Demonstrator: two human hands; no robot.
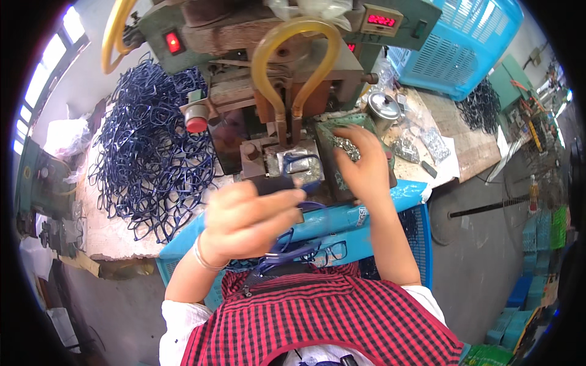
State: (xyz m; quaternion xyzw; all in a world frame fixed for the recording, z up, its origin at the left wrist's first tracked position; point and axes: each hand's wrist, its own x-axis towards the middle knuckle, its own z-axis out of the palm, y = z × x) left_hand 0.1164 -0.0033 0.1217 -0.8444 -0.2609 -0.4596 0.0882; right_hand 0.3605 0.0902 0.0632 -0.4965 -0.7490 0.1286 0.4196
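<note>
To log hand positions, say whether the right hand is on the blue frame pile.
No, the right hand is at the green parts tray.

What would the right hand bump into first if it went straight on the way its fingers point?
Probably the small metal pieces in the green tray: the right hand points down at them. One view can't show the depth well, so it might be touching them already.

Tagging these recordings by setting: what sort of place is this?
Probably an eyeglass workshop, judging by a heap of blue glasses frames, a machine with a lit red switch, and a tray of small metal parts.
</note>
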